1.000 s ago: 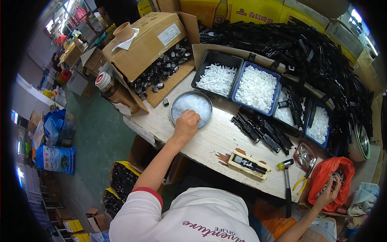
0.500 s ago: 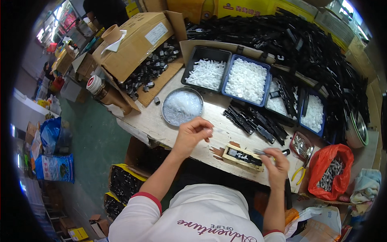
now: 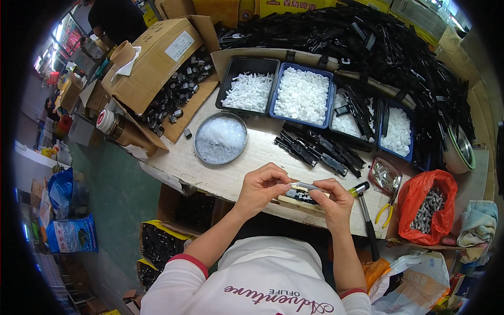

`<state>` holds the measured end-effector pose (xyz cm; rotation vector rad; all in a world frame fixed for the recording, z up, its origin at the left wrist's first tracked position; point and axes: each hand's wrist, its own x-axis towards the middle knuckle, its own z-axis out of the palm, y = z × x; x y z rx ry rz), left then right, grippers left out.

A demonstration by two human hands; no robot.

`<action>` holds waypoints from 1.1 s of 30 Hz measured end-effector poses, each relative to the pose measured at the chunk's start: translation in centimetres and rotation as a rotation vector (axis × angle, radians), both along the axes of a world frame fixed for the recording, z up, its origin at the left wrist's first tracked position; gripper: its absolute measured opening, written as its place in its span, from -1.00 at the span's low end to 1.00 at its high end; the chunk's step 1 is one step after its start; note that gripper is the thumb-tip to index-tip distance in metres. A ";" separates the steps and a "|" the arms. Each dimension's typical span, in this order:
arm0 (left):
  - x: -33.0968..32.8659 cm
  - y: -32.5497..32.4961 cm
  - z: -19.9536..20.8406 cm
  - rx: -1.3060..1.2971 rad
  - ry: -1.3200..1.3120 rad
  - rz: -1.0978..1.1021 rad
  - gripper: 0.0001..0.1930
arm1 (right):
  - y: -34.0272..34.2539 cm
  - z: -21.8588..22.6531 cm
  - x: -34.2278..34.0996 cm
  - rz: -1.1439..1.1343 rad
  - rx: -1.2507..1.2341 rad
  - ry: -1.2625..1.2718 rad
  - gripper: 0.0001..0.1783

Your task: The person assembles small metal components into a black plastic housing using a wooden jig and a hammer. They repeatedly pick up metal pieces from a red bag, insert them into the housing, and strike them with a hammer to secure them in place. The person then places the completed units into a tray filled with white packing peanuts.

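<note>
My left hand (image 3: 263, 190) and my right hand (image 3: 334, 199) meet at the front edge of the bench. My right fingers pinch a slim grey pin (image 3: 311, 186). At the pin's left end, my left thumb and forefinger are closed on something small and pale that I cannot make out. Just beneath them lies a pale wooden holder (image 3: 294, 203), and a black part with a silvery piece (image 3: 303, 196) sits in it. My fingers partly cover both. Farther left stands a round metal dish (image 3: 197, 140) of small translucent pieces.
Behind are a black tray (image 3: 227, 94) and blue tray (image 3: 332, 94) of white parts. Black strips (image 3: 320, 149) lie before them. To the right are a hammer (image 3: 367, 215), yellow-handled pliers (image 3: 387, 215) and a red bag (image 3: 446, 226). A flask (image 3: 126, 134) stands left.
My left hand has come right and down from beside the dish. My right hand has moved left and up, and the two now meet at the grey pin above the holder. The view has shifted slightly.
</note>
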<state>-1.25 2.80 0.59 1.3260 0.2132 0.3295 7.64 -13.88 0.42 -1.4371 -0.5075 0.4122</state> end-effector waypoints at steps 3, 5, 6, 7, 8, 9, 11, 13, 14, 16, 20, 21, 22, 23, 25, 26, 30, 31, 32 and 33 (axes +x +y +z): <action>0.1 -0.4 0.3 0.182 -0.063 0.038 -0.89 | -0.1 -0.3 0.0 -0.005 0.021 0.017 -0.82; 0.3 -0.6 0.7 0.383 -0.154 0.046 -0.86 | -0.4 -0.5 -0.1 -0.010 0.042 0.091 -0.82; 0.4 -0.7 0.8 0.484 -0.199 0.048 -0.85 | -0.7 -0.5 -0.2 -0.014 0.052 0.128 -0.82; 0.6 -0.7 0.8 0.514 -0.213 0.020 -0.85 | -1.0 -0.4 -0.2 -0.006 0.032 0.177 -0.82; 0.6 -0.7 0.7 0.542 -0.220 -0.006 -0.84 | -1.3 -0.2 -0.2 0.007 0.009 0.232 -0.82; 0.7 -0.8 0.6 0.569 -0.227 -0.031 -0.84 | -1.5 -0.1 -0.2 0.020 -0.014 0.287 -0.83; 1.0 -0.9 0.3 0.643 -0.262 -0.093 -0.81 | -1.9 0.1 -0.2 0.037 -0.017 0.313 -0.83; 1.2 -1.1 0.2 0.666 -0.267 -0.120 -0.77 | -2.5 0.1 -0.3 0.010 -0.025 0.317 -0.85; 1.3 -1.2 0.3 0.654 -0.252 -0.114 -0.74 | -3.0 0.2 -0.3 -0.021 -0.031 0.309 -0.85; 1.3 -1.3 -0.1 0.672 -0.184 -0.090 -0.70 | -4.1 -0.2 -0.1 -0.079 -0.051 0.296 -0.87; 1.1 -1.9 -2.3 0.844 -0.034 -0.018 -0.66 | -6.3 -1.7 0.2 -0.155 -0.112 0.263 -0.89; 1.2 -2.3 -2.6 0.902 -0.009 0.000 -0.66 | -6.6 -2.0 0.3 -0.156 -0.142 0.249 -0.89; 1.3 -2.8 -3.0 0.913 -0.001 0.007 -0.66 | -6.8 -2.2 0.2 -0.157 -0.171 0.236 -0.88; 1.4 -3.3 -3.3 0.924 0.006 0.014 -0.66 | -6.8 -2.2 0.2 -0.162 -0.185 0.229 -0.88; 1.6 -3.9 -3.6 0.945 0.019 0.020 -0.66 | -6.7 -2.2 0.1 -0.172 -0.212 0.215 -0.88; 1.7 -4.1 -3.7 0.958 0.025 0.020 -0.66 | -6.6 -2.3 0.0 -0.169 -0.215 0.215 -0.88; 1.8 -4.1 -3.7 0.970 0.043 0.016 -0.66 | -6.2 -2.4 0.0 -0.153 -0.213 0.210 -0.88; 1.8 -4.2 -3.7 0.965 0.045 0.014 -0.66 | -6.1 -2.6 0.0 -0.147 -0.210 0.207 -0.88; 1.8 -4.2 -3.7 0.961 0.047 0.012 -0.66 | -6.1 -2.7 0.0 -0.136 -0.229 0.181 -0.88; 1.8 -4.2 -3.7 0.957 0.049 0.011 -0.66 | -6.1 -2.8 0.0 -0.125 -0.249 0.155 -0.88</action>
